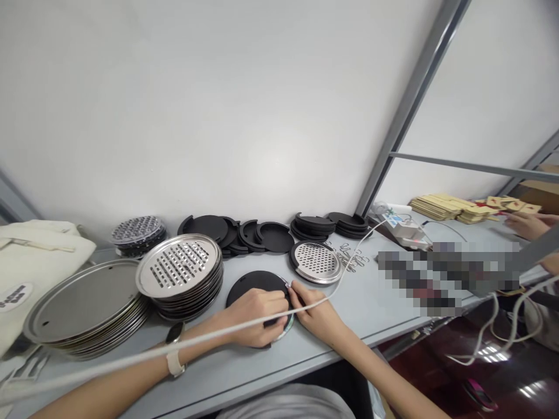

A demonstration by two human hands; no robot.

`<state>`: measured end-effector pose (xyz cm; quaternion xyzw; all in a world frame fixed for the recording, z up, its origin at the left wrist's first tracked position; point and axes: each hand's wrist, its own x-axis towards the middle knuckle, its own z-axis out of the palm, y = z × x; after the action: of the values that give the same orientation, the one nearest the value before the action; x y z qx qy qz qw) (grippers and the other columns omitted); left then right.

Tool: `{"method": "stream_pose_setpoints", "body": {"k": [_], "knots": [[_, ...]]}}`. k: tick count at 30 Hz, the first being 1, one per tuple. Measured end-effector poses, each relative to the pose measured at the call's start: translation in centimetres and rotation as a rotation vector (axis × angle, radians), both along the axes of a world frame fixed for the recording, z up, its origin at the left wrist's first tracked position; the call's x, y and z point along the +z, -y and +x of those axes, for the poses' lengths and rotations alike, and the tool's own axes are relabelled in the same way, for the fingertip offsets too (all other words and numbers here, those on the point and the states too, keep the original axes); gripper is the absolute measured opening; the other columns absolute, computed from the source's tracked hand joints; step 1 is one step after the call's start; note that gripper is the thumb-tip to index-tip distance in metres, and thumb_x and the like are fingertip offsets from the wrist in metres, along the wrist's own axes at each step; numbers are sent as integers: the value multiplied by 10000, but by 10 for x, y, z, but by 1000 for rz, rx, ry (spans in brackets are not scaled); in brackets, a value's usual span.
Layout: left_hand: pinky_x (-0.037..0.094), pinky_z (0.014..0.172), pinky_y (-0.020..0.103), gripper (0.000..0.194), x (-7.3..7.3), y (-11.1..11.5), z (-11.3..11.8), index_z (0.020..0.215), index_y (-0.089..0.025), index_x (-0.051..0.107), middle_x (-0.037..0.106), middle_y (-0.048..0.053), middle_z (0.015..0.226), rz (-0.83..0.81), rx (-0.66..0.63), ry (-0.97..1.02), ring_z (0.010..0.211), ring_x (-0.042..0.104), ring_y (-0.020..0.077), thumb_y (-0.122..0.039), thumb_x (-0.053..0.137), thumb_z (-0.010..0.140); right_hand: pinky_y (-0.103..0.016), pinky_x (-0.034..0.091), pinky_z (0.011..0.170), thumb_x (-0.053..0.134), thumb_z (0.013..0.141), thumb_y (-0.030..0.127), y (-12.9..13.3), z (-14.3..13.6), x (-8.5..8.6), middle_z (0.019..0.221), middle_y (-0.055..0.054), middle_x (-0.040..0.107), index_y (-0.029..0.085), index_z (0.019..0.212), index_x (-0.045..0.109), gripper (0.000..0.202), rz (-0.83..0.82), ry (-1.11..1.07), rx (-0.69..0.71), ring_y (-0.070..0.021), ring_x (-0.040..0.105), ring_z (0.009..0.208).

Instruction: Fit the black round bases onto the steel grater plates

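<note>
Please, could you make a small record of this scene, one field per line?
Left hand: on a black disc
Right hand: at the disc's edge; any held item too small to tell
Left side: stacked metal trays, stacked slotted plates
Along wall: round black pieces
Beyond right hand: perforated plate, metal loops
In front: white cable
Far right: another person's hand

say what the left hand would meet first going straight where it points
Probably the right hand, close ahead at the edge of the black disc, though depth is unclear.
</note>
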<state>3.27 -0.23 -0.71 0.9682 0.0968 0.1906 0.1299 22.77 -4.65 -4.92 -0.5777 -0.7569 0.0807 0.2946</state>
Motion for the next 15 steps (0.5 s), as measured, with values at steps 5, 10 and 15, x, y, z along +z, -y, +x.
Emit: {"method": "stream_pose_setpoints", "body": {"k": [5, 10, 15], "knots": [[385, 567, 210, 308, 0, -6, -4, 1206, -191, 414, 520, -24, 772, -209, 93, 154, 587, 465, 99, -181, 435, 900, -246, 309, 531, 329, 957, 258, 0, 0, -2, 627, -25, 598, 189, 876, 524, 223, 8, -18, 19, -160, 549, 530], [319, 508, 221, 546, -4, 3, -9, 1365, -424, 368, 427, -23, 751, 273, -237, 93, 538, 367, 111, -173, 448, 886, -260, 263, 517, 322, 969, 284, 1, -1, -2, 571, -7, 549, 186, 872, 510, 233, 14, 27, -30, -163, 524, 499], [291, 480, 245, 614, -5, 11, -6, 1375, -497, 377, 343, -31, 710, 425, -286, -45, 486, 246, 125, -152, 454, 873, -253, 252, 521, 311, 989, 286, 2, -2, 6, 566, 13, 524, 205, 834, 470, 237, -33, 18, -13, -149, 519, 503]]}}
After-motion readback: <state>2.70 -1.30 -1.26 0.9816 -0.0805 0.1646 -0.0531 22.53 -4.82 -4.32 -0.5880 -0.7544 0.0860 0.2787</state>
